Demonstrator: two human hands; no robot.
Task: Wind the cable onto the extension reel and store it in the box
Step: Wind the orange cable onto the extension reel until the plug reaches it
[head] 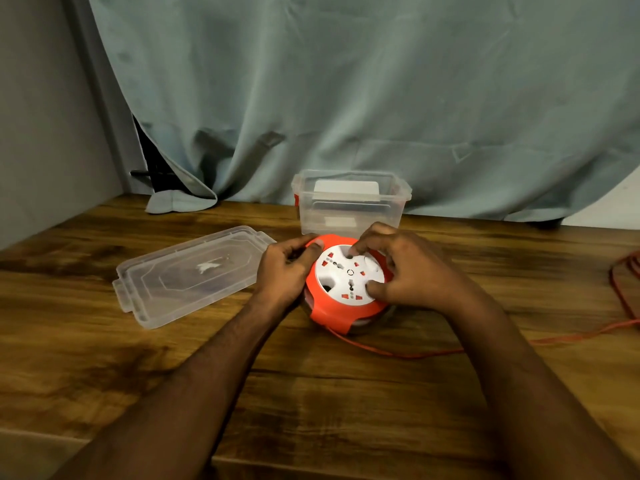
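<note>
Reel [348,285] flat on table [173,393], before open box [349,206] | left hand [285,271] clasps orange rim, steadying | right hand [408,271] fingertips curled into white hub's recesses, apparently for turning | cable [398,353] trails right, mostly unwound | lid [188,275] set aside left

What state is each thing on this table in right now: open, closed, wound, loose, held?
Box: open, upright, behind the reel.
Lid: off, flat on the table, left of the reel.
Reel: on the table, held by both hands.
Cable: partly unwound, trailing right across the table.
Left hand: gripping the reel's orange rim.
Right hand: fingers in the white face's recesses.
</note>
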